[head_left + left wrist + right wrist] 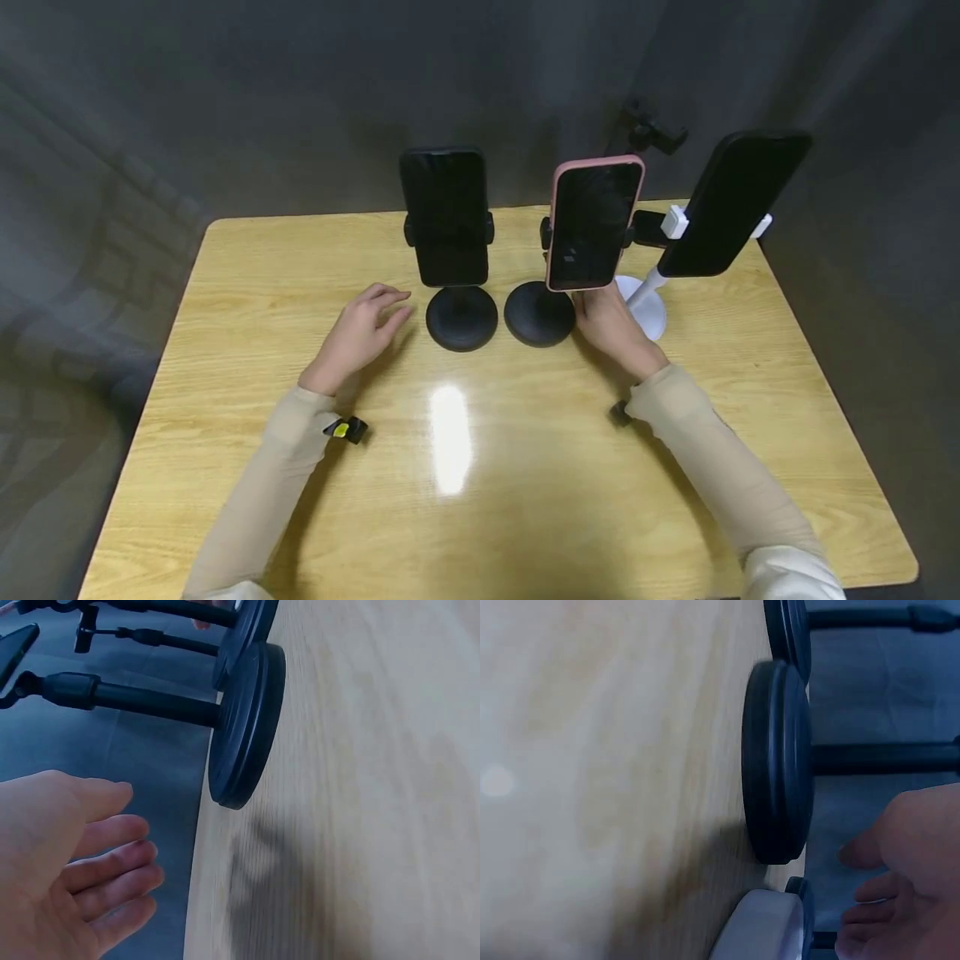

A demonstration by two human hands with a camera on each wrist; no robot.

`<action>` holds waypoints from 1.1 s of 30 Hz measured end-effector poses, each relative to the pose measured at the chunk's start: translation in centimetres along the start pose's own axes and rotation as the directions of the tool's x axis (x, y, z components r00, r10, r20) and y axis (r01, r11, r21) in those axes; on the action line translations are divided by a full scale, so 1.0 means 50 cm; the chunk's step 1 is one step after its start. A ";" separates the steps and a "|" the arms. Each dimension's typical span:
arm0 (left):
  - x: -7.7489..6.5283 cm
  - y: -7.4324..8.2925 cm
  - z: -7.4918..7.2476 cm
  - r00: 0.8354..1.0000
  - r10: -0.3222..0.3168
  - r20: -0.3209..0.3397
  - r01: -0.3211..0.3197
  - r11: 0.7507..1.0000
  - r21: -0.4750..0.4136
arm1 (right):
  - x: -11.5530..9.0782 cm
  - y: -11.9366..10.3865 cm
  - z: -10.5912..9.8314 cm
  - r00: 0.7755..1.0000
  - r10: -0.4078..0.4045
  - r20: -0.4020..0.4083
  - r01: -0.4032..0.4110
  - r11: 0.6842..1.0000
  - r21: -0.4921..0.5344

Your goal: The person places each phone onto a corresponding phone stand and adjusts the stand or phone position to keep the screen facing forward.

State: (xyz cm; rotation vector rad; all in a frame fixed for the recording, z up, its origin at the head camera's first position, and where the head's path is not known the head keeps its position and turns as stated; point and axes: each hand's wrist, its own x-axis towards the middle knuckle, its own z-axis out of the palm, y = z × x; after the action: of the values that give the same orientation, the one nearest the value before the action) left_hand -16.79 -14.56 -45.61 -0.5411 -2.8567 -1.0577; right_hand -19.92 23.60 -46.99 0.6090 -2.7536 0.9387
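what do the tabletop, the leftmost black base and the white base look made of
Tabletop: wood or wood-look laminate, glossy; grain and a bright reflection show.
Leftmost black base: perhaps plastic or coated metal, satin; smooth, with a faint sheen.
White base: probably plastic or painted metal, smooth; evenly pale, no grain visible.

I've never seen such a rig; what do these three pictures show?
No machine here: a person is working bare-handed. The wide picture is from a head camera, the other two from wrist cameras. On the table, black stands hold a black phone and a pink-edged phone; a white stand holds another dark phone. A further black stand is behind. The left hand is near the black phone's stand; the right hand is by the pink-edged phone's stand. Neither appears to hold anything.
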 end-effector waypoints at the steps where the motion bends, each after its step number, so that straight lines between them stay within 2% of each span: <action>1: 0.008 -0.001 0.003 1.000 0.001 -0.005 -0.001 1.000 0.003 | 0.006 0.002 -0.001 0.999 0.040 0.019 -0.040 0.999 0.002; 3: 0.024 -0.003 0.011 1.000 0.007 -0.022 -0.007 1.000 0.002 | 0.018 0.004 -0.006 0.984 0.153 0.089 -0.153 0.988 0.000; 4: 0.032 -0.006 0.016 0.999 0.006 -0.035 -0.006 1.000 -0.004 | 0.024 0.000 -0.009 0.945 0.293 0.144 -0.297 0.955 0.008; 5: 0.041 -0.009 0.020 0.999 0.002 -0.050 -0.003 1.000 -0.011 | 0.032 -0.003 -0.011 0.874 0.445 0.195 -0.455 0.891 0.005; 6: 0.049 -0.012 0.024 0.998 0.000 -0.067 -0.001 1.000 -0.023 | 0.039 -0.006 -0.013 0.777 0.583 0.236 -0.599 0.800 -0.004; 7: 0.056 -0.014 0.027 0.997 -0.005 -0.081 0.002 0.999 -0.032 | 0.045 -0.010 -0.015 0.674 0.687 0.270 -0.708 0.705 -0.027; 8: 0.062 -0.016 0.030 0.996 -0.008 -0.092 0.004 0.999 -0.040 | 0.050 -0.013 -0.016 0.593 0.752 0.288 -0.775 0.630 -0.047; 9: 0.068 -0.018 0.033 0.995 -0.014 -0.099 0.010 0.999 -0.044 | 0.055 -0.017 -0.016 0.496 0.817 0.295 -0.844 0.533 -0.059; 10: 0.073 -0.019 0.035 0.995 -0.019 -0.101 0.014 0.999 -0.047 | 0.059 -0.021 -0.014 0.413 0.864 0.287 -0.888 0.452 -0.082; 11: 0.078 -0.020 0.037 0.995 -0.024 -0.097 0.020 0.999 -0.047 | 0.061 -0.022 -0.013 0.421 0.863 0.278 -0.887 0.456 -0.071; 14: 0.090 -0.020 0.042 0.997 -0.032 -0.068 0.030 0.999 -0.041 | 0.060 -0.022 -0.011 0.511 0.826 0.237 -0.842 0.537 -0.057; 15: 0.093 -0.020 0.044 0.998 -0.036 -0.059 0.034 0.999 -0.039 | 0.059 -0.022 -0.010 0.515 0.827 0.225 -0.841 0.538 -0.051; 17: 0.098 -0.023 0.048 0.998 -0.045 -0.042 0.044 0.998 -0.037 | 0.055 -0.019 -0.010 0.540 0.815 0.211 -0.827 0.560 -0.047; 21: 0.106 -0.032 0.056 0.998 -0.059 -0.013 0.058 0.998 -0.024 | 0.053 -0.011 -0.016 0.521 0.819 0.240 -0.838 0.544 -0.038; 22: 0.108 -0.033 0.057 0.998 -0.061 -0.006 0.061 0.998 -0.018 | 0.053 -0.009 -0.018 0.529 0.810 0.254 -0.830 0.556 -0.043; 23: 0.109 -0.035 0.058 0.998 -0.063 -0.001 0.063 0.998 -0.013 | 0.055 -0.007 -0.020 0.553 0.788 0.271 -0.810 0.585 -0.046; 24: 0.111 -0.036 0.060 0.998 -0.064 0.003 0.064 0.998 -0.007 | 0.059 -0.006 -0.023 0.556 0.777 0.295 -0.801 0.595 -0.058; 25: 0.111 -0.037 0.061 0.998 -0.064 0.005 0.064 0.998 -0.004 | 0.066 -0.008 -0.024 0.504 0.804 0.317 -0.835 0.547 -0.061; 26: 0.113 -0.038 0.062 0.998 -0.065 0.006 0.065 0.998 -0.002 | 0.073 -0.011 -0.025 0.468 0.820 0.330 -0.852 0.518 -0.079; 27: 0.114 -0.038 0.063 0.998 -0.067 0.007 0.067 0.998 -0.001 | 0.081 -0.015 -0.024 0.399 0.850 0.343 -0.885 0.455 -0.097; 28: 0.115 -0.038 0.063 0.998 -0.066 0.006 0.066 0.998 0.000 | 0.091 -0.020 -0.023 0.306 0.885 0.351 -0.924 0.365 -0.115; 29: 0.116 -0.037 0.064 0.998 -0.064 0.003 0.064 0.998 0.000 | 0.101 -0.026 -0.020 0.184 0.918 0.351 -0.960 0.244 -0.136; 30: 0.117 -0.036 0.064 0.998 -0.062 0.000 0.062 0.998 -0.001 | 0.109 -0.033 -0.017 0.072 0.940 0.335 -0.978 0.131 -0.159; 31: 0.118 -0.035 0.064 0.998 -0.060 -0.002 0.060 0.998 -0.001 | 0.117 -0.039 -0.013 -0.025 0.949 0.315 -0.984 0.032 -0.175; 32: 0.119 -0.033 0.064 0.998 -0.056 -0.003 0.056 0.998 0.004 | 0.120 -0.043 -0.010 -0.054 0.951 0.304 -0.983 0.002 -0.181; 33: 0.120 -0.031 0.064 0.999 -0.052 -0.003 0.052 0.999 0.006 | 0.121 -0.047 -0.007 -0.093 0.952 0.292 -0.983 -0.042 -0.176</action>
State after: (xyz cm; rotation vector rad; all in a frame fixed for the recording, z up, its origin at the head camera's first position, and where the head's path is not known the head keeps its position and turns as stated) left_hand -22.68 -11.79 -48.06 -0.4672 -2.8858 -1.0567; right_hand -24.38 20.16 -43.71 -1.9104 -3.1060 1.1436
